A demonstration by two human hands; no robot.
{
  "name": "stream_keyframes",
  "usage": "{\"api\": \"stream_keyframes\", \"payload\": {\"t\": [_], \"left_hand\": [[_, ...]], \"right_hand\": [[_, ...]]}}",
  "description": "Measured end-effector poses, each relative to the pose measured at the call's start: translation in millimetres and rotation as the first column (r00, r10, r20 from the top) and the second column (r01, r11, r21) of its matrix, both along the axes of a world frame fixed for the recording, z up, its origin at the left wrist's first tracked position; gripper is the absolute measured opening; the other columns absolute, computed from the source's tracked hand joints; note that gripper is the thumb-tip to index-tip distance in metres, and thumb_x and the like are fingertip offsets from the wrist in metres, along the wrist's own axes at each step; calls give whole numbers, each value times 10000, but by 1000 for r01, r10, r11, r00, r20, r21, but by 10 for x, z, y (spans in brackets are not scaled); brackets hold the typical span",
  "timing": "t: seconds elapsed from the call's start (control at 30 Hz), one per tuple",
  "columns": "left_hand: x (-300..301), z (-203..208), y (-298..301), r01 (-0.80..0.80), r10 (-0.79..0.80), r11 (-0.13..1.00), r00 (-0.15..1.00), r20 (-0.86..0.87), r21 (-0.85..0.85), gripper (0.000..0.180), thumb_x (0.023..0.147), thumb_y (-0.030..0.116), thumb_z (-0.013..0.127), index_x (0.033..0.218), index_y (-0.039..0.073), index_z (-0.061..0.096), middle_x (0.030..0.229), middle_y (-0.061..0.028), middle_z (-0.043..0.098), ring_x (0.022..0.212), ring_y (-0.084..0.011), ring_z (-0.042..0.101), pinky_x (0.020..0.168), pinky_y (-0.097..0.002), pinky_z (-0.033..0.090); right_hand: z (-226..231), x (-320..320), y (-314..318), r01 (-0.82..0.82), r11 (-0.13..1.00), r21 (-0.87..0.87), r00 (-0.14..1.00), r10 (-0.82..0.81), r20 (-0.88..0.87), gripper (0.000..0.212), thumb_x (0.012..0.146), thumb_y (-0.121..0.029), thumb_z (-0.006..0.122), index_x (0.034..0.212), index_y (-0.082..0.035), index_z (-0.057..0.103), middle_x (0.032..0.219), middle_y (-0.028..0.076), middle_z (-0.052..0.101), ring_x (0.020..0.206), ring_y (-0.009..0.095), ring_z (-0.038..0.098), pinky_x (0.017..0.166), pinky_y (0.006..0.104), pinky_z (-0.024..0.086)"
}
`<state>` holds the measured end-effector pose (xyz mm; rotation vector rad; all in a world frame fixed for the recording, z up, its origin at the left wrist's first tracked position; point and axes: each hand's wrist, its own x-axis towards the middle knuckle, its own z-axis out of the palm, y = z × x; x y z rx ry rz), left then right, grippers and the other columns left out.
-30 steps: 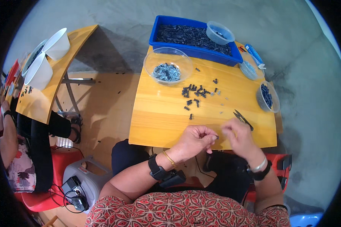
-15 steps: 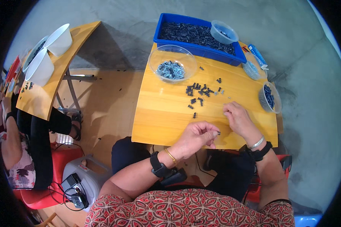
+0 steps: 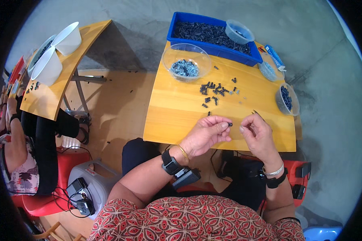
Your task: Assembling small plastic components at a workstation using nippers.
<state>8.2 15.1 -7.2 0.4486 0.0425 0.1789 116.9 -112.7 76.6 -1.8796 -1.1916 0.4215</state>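
Observation:
Over the front edge of the wooden table, my left hand (image 3: 208,134) pinches a small black plastic part (image 3: 230,124) between thumb and fingertips. My right hand (image 3: 258,132) is close beside it on the right, its fingers curled together. A thin dark pointed piece (image 3: 259,115) sticks out above those fingers; its kind is too small to tell. Beyond both hands, several loose black parts (image 3: 214,89) are scattered on the table, with a few tiny pale pieces (image 3: 237,92) at their right.
A blue tray (image 3: 213,47) full of black parts stands at the back, bearing a transparent tub (image 3: 239,32). A transparent bowl (image 3: 195,54) holds shiny pieces. Two more tubs (image 3: 269,72) line the right side. To the left, a co-worker (image 3: 18,152) sits by another table (image 3: 70,64).
Both hands have risen slightly and turned. The black part in my left hand shows more plainly, and a dark pointed piece now shows above my right fingers. The view has shifted a little.

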Motion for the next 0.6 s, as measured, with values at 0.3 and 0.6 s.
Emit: {"api": "stream_keyframes", "payload": {"t": [0.3,0.6], "left_hand": [[33,-12,-41,-69,72,995,997,-37,69,140,848,46,540,972,2,587,844,-70,604,726,-141,579,709,-310,526],[36,-1,-92,-133,152,975,983,-102,176,109,832,10,550,930,-19,589,831,-101,612,691,-156,599,681,-303,548]], "right_hand": [[-17,-56,113,-79,996,51,971,66,229,109,701,63,581,754,-3,513,691,90,534,615,196,539,558,281,432],[-54,-41,113,-106,990,96,953,74,295,104,692,77,576,725,-2,519,673,102,525,605,230,539,542,300,421]]}}
